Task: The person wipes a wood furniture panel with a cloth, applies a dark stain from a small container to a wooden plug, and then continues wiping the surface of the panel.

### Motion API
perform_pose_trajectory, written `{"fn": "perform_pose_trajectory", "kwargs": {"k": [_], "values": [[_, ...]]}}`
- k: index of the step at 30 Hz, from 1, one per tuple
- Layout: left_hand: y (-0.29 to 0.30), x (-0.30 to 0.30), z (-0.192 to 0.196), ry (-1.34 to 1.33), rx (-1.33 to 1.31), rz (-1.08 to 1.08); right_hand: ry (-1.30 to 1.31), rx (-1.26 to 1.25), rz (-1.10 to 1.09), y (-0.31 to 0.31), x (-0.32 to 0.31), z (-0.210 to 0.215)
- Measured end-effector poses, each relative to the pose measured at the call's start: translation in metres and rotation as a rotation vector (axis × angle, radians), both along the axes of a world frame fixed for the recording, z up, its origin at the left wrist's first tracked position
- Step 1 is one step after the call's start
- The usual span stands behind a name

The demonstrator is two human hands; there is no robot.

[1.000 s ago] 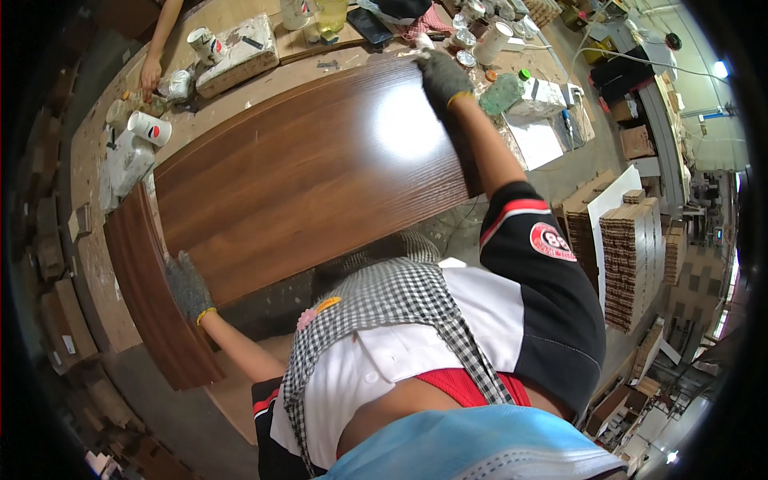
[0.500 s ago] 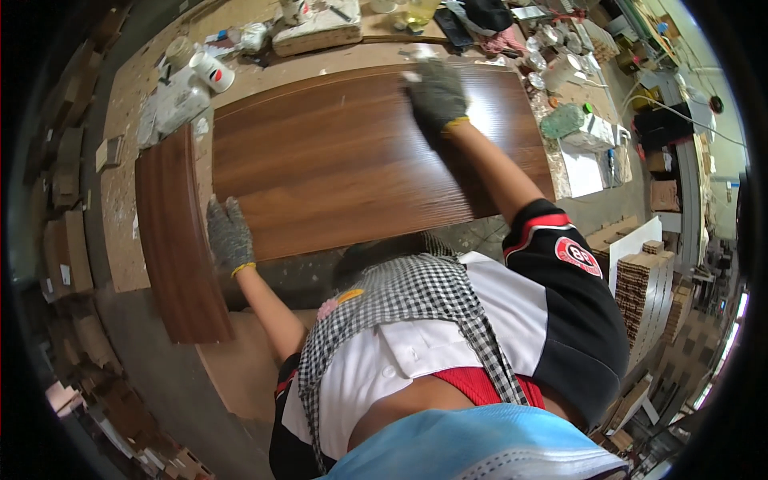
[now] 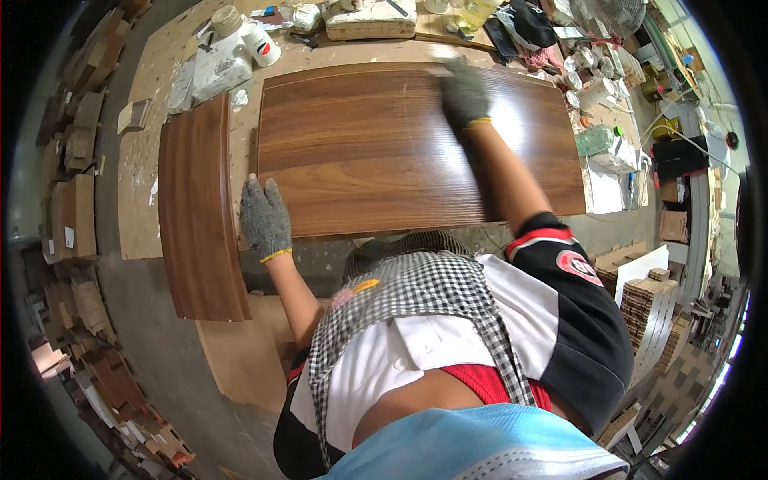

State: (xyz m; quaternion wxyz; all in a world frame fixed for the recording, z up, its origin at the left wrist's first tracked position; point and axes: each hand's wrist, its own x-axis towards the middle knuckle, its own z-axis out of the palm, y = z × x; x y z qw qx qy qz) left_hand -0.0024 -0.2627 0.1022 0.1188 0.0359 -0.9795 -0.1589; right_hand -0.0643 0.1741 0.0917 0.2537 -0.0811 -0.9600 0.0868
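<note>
Here's a white-flecked workbench (image 3: 138, 192), and the big wood-grain panel (image 3: 352, 152) lies flat across it, directly before the person, probably so both arms reach it easily. The left hand (image 3: 266, 220) sits at the panel's near left corner, fingers extended and slightly apart, not curled round it, apparently steadying it. The right hand (image 3: 464, 94) is up by the panel's far edge, blurred (something whitish (image 3: 442, 53) at its fingertips, too smeared to name), so whether it's clamped I can't tell. Left of the panel lies a narrower panel (image 3: 200, 216), just apart. A white cup (image 3: 261, 44) beyond the far left corner and a green-capped bottle (image 3: 594, 140) off the right end perhaps leave the middle free.
</note>
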Motion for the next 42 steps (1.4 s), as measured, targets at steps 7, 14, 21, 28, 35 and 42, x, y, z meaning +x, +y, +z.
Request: {"fn": "perform_pose_trajectory", "kwargs": {"k": [7, 14, 21, 28, 35, 42], "values": [[-0.026, 0.021, -0.019, 0.164, 0.540, -0.120, -0.329, 0.317, -0.442, 0.153, 0.059, 0.004], [-0.030, 0.017, -0.024, 0.128, 0.646, -0.078, -0.005, -0.023, 0.299, -0.145, -0.069, 0.001], [-0.027, 0.023, -0.028, 0.392, 0.496, 0.145, -0.393, -0.084, 1.025, -0.351, -0.073, 0.025], [-0.052, 0.079, -0.001, 0.456, 0.555, 0.221, -0.413, -0.876, 1.060, -0.251, -0.018, 0.070], [-0.113, 0.110, -0.077, 0.273, 1.453, 0.357, -0.082, -0.036, 0.598, -0.221, -0.040, 0.038], [-0.129, 0.065, -0.001, 0.402, 1.292, 0.249, -0.156, -0.204, 1.643, -0.346, 0.069, -0.011]]}}
